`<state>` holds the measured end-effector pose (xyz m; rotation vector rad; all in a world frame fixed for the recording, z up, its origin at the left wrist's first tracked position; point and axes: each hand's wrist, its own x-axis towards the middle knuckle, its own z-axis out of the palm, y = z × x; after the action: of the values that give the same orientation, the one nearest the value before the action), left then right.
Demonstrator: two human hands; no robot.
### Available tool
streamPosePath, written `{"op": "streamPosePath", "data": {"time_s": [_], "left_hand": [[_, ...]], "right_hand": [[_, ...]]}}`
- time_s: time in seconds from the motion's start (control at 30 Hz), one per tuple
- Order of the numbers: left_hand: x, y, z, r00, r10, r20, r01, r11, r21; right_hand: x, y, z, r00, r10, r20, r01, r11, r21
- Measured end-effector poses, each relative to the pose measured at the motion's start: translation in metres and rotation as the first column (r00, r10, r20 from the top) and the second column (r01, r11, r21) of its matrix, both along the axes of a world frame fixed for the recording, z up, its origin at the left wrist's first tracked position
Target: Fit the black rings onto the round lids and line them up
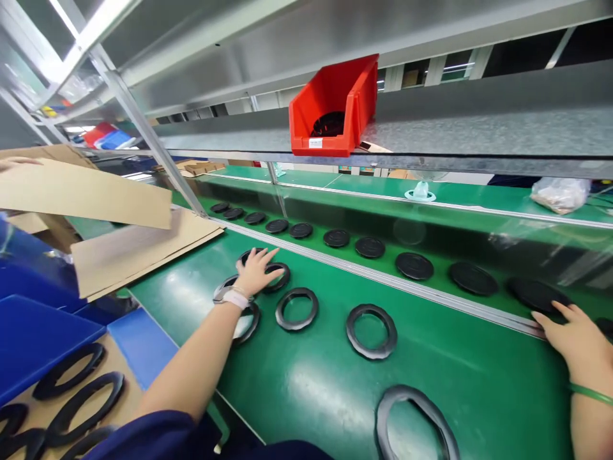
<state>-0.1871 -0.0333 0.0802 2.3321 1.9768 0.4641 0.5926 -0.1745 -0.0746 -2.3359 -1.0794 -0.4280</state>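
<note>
My left hand [256,275], wearing a pale wristband, is open with fingers spread over a cluster of black rings. Its fingers are close to one black ring [286,278]; I cannot tell whether they touch it. Other black rings lie flat on the green tabletop [330,390]: a ring [313,308], a ring [351,332] and a larger-looking ring [384,421] nearest me. My right hand [577,338], with a green bangle, is open at the right, its fingertips at the near edge of a black disc [534,292]. Several similar discs form a line behind the metal rail.
A metal rail [383,275] separates the tabletop from the green strip bearing the discs. A red bin [347,121] with black parts sits on the shelf above. Another person's hand [19,161] holds a cardboard sheet [86,191]. More rings fill a blue box [38,338] at lower left.
</note>
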Motion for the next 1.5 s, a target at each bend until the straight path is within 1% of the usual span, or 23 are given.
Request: {"op": "streamPosePath", "data": {"time_s": [0.03,0.1,0.2,0.23,0.3,0.4,0.5,0.6,0.7,0.73,0.8,0.87,0.93,0.97,1.0,1.03,1.1,1.13,1.2,1.27,1.33,1.4,1.5], "left_hand": [[-0.013,0.006,-0.005,1.000,0.025,-0.011,-0.026,0.995,-0.092],[-0.027,0.010,-0.015,0.999,-0.022,-0.037,0.015,0.984,-0.175],[-0.017,0.000,-0.026,0.985,-0.163,-0.063,0.147,0.967,-0.208],[-0.007,-0.005,-0.027,0.975,-0.213,-0.067,0.195,0.958,-0.209],[0.018,-0.018,-0.028,0.948,-0.311,-0.072,0.290,0.933,-0.213],[0.064,-0.039,-0.024,0.882,-0.466,-0.069,0.439,0.867,-0.235],[0.108,-0.061,-0.021,0.797,-0.602,-0.037,0.576,0.778,-0.252],[0.145,-0.085,-0.022,0.707,-0.708,0.000,0.686,0.685,-0.243],[0.175,-0.105,-0.024,0.605,-0.796,0.031,0.780,0.585,-0.221],[0.184,-0.110,-0.025,0.572,-0.819,0.044,0.807,0.551,-0.214],[0.201,-0.118,-0.024,0.510,-0.855,0.089,0.850,0.485,-0.207],[0.213,-0.121,-0.019,0.456,-0.875,0.166,0.883,0.420,-0.210],[0.217,-0.118,-0.010,0.410,-0.878,0.246,0.907,0.364,-0.210],[0.214,-0.114,-0.004,0.403,-0.874,0.272,0.912,0.358,-0.200],[0.208,-0.108,0.002,0.416,-0.864,0.283,0.908,0.378,-0.181],[0.198,-0.100,0.007,0.453,-0.847,0.279,0.891,0.426,-0.155],[0.170,-0.080,0.012,0.592,-0.767,0.248,0.803,0.590,-0.090],[0.153,-0.070,0.012,0.668,-0.707,0.232,0.736,0.674,-0.064],[0.118,-0.053,0.007,0.786,-0.581,0.211,0.599,0.800,-0.026],[0.088,-0.043,-0.003,0.845,-0.499,0.193,0.512,0.859,-0.021],[0.069,-0.042,-0.013,0.847,-0.503,0.172,0.520,0.852,-0.065],[0.062,-0.045,-0.022,0.802,-0.574,0.169,0.596,0.789,-0.151],[0.069,-0.055,-0.030,0.730,-0.650,0.209,0.682,0.682,-0.262]], "right_hand": [[-0.006,0.000,0.004,0.997,-0.032,-0.076,0.031,0.999,-0.018],[-0.019,-0.002,0.014,0.981,-0.073,-0.181,0.073,0.997,-0.010],[-0.045,-0.006,0.033,0.992,-0.075,-0.097,0.092,0.980,0.176],[-0.056,-0.006,0.041,0.998,-0.059,-0.029,0.064,0.966,0.250],[-0.079,-0.005,0.055,0.994,0.028,0.107,-0.062,0.940,0.337],[-0.114,0.002,0.072,0.941,0.244,0.234,-0.314,0.886,0.341],[-0.142,0.010,0.082,0.868,0.434,0.240,-0.492,0.813,0.310],[-0.168,0.012,0.092,0.809,0.572,0.131,-0.583,0.756,0.299],[-0.206,0.012,0.103,0.694,0.719,-0.016,-0.679,0.662,0.317],[-0.220,0.012,0.106,0.627,0.777,-0.055,-0.728,0.610,0.313],[-0.245,0.014,0.110,0.460,0.879,-0.124,-0.836,0.476,0.272],[-0.263,0.017,0.110,0.319,0.925,-0.205,-0.907,0.361,0.217],[-0.270,0.017,0.108,0.242,0.926,-0.290,-0.936,0.302,0.182],[-0.270,0.017,0.107,0.219,0.919,-0.329,-0.941,0.288,0.178],[-0.270,0.017,0.106,0.199,0.909,-0.366,-0.943,0.280,0.181],[-0.268,0.017,0.106,0.178,0.898,-0.403,-0.943,0.272,0.192],[-0.263,0.016,0.105,0.129,0.868,-0.480,-0.932,0.272,0.239],[-0.260,0.017,0.104,0.108,0.847,-0.521,-0.918,0.286,0.274],[-0.252,0.017,0.101,0.089,0.793,-0.603,-0.874,0.352,0.334],[-0.243,0.018,0.094,0.098,0.736,-0.669,-0.816,0.444,0.370],[-0.233,0.020,0.086,0.102,0.695,-0.712,-0.752,0.522,0.402],[-0.224,0.021,0.078,0.093,0.671,-0.736,-0.693,0.574,0.436],[-0.217,0.022,0.072,0.100,0.641,-0.761,-0.646,0.624,0.441]]}}
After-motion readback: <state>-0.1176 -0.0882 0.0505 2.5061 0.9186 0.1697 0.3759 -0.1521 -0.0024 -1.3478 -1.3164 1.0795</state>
